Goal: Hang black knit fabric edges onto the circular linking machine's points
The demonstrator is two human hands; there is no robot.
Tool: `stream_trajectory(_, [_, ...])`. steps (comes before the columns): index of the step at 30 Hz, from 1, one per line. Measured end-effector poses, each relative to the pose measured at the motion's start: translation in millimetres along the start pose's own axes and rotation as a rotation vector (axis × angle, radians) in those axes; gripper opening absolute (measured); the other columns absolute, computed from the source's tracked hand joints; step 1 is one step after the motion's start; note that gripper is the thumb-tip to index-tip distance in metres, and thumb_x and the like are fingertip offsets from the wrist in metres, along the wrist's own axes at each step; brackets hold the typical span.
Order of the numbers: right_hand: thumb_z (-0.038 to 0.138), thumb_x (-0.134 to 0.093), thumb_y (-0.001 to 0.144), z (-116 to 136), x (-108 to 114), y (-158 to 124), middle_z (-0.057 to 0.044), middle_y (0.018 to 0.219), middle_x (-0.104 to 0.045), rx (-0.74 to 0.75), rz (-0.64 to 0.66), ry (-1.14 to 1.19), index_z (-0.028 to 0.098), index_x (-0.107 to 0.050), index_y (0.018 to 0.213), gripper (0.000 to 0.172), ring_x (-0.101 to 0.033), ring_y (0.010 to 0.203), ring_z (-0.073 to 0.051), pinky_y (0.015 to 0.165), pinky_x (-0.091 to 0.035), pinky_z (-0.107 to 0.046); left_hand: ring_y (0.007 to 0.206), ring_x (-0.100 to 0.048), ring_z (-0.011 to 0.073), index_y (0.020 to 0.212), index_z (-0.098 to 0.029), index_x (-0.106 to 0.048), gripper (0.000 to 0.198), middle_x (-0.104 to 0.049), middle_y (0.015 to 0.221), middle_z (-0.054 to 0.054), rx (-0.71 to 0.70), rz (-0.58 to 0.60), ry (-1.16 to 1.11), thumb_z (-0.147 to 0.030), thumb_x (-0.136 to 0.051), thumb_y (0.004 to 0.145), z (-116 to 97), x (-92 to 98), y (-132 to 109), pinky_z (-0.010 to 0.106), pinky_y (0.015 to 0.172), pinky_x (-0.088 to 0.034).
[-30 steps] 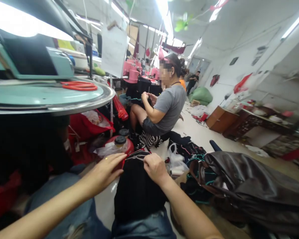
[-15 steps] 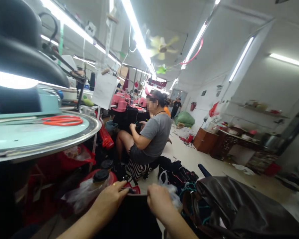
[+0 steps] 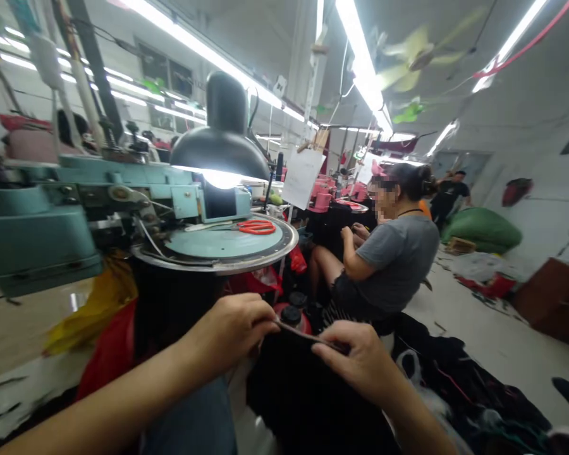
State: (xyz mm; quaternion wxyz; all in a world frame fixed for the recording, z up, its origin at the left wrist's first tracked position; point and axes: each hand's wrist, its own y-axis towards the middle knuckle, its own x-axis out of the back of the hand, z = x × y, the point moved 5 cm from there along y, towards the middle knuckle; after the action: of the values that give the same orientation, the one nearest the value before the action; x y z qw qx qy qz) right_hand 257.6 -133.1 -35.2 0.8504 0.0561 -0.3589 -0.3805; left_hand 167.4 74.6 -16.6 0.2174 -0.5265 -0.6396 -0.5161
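Head swung L; L hand [image 3: 230,335] & R hand [image 3: 355,360] pinch prob. black knit hem strip [image 3: 306,333].

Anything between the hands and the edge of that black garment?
Nothing visible. The left hand and right hand are both on the edge band of the black garment, pinching it, with nothing between them and it.
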Motion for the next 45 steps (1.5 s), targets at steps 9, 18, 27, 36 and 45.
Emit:
stream_trajectory(9, [0.035,-0.077,0.074,32.1,-58.5,108.1,0.001,0.068,-0.071,0.084,0.001,0.488,0.016,-0.079,0.082,0.021,-0.059,0.063,-0.013,0.062,-0.044,-0.025,0.076,-0.062,0.0175,0.083,-0.02,-0.075,0.021,-0.07,0.084,0.002,-0.014,-0.058,0.183,-0.037,-0.062,0.086,22.9,83.5,36.8,0.027,0.072,-0.045])
stream_trajectory(18, [0.037,-0.085,0.063,26.2,-106.0,121.3,0.001,0.068,-0.072,-0.182,-0.007,0.984,0.016,-0.081,0.083,0.029,-0.057,0.06,-0.012,0.061,-0.043,-0.025,0.082,-0.061,0.0169,0.087,-0.016,-0.07,0.032,-0.069,0.086,0.002,-0.041,0.289,-0.101,-0.046,-0.059,0.088,58.1,86.9,65.7,0.023,0.077,-0.047])
stream_trajectory(27, [0.035,-0.078,0.071,27.1,-112.3,121.4,0.004,0.059,-0.059,-0.092,-0.139,0.8,0.015,-0.078,0.076,0.02,-0.043,0.056,-0.01,0.057,-0.034,-0.025,0.086,-0.061,0.0175,0.089,-0.016,-0.071,0.032,-0.07,0.091,0.004,-0.065,0.225,-0.073,-0.044,-0.055,0.09,63.5,87.2,59.9,0.023,0.078,-0.048])
stream_trajectory(36, [0.033,-0.075,0.073,30.8,-105.8,115.9,0.003,0.06,-0.059,-0.064,-0.2,0.753,0.015,-0.077,0.077,0.019,-0.044,0.056,-0.011,0.056,-0.035,-0.026,0.082,-0.061,0.0169,0.084,-0.017,-0.07,0.037,-0.069,0.085,0.002,-0.018,0.219,-0.068,-0.052,-0.056,0.086,61.7,87.4,59.2,0.022,0.074,-0.047])
stream_trajectory(45, [0.03,-0.073,0.072,28.2,-98.6,116.3,0.002,0.061,-0.06,-0.061,-0.307,0.641,0.014,-0.075,0.075,0.017,-0.046,0.057,-0.011,0.056,-0.037,-0.025,0.08,-0.062,0.017,0.086,-0.017,-0.07,0.038,-0.07,0.083,0.002,0.017,0.223,-0.037,-0.052,-0.055,0.084,62.7,87.3,61.5,0.023,0.072,-0.048])
